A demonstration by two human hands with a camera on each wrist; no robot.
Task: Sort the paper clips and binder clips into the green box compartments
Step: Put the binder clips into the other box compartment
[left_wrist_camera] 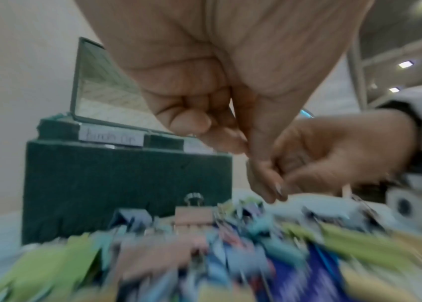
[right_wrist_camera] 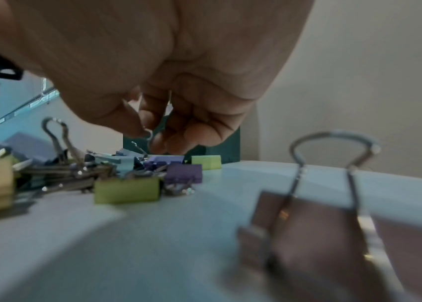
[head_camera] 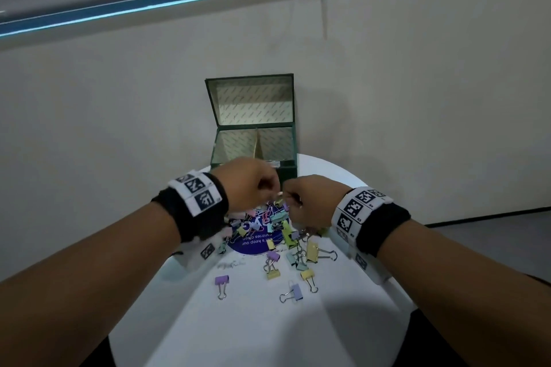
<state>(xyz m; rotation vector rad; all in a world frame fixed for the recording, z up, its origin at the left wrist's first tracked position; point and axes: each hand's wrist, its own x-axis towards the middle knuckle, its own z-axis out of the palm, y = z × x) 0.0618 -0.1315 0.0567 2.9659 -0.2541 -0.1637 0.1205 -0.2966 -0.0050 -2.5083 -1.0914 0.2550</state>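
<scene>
The green box (head_camera: pixel 287 170) stands open at the back of the round white table (head_camera: pixel 268 334), lid up, with a divider between its two compartments. In front of it lies a pile of pastel binder clips and wire paper clips (head_camera: pixel 269 232). Both hands hover close together just above the pile's far edge. My right hand (head_camera: pixel 290 199) pinches a thin wire paper clip (right_wrist_camera: pixel 150 135) between thumb and forefinger. My left hand (head_camera: pixel 272 192) is curled, thumb pressed to forefinger (left_wrist_camera: pixel 264 183); a small pale piece shows at its tips, apparently part of a paper clip.
Loose binder clips lie nearer me: a purple one (head_camera: pixel 221 281), a lilac one (head_camera: pixel 293 292), yellow ones (head_camera: pixel 311 252). A pink binder clip (right_wrist_camera: pixel 308 224) stands close under my right wrist. A blue round sticker (head_camera: pixel 253 244) lies under the pile. The wall is right behind the box.
</scene>
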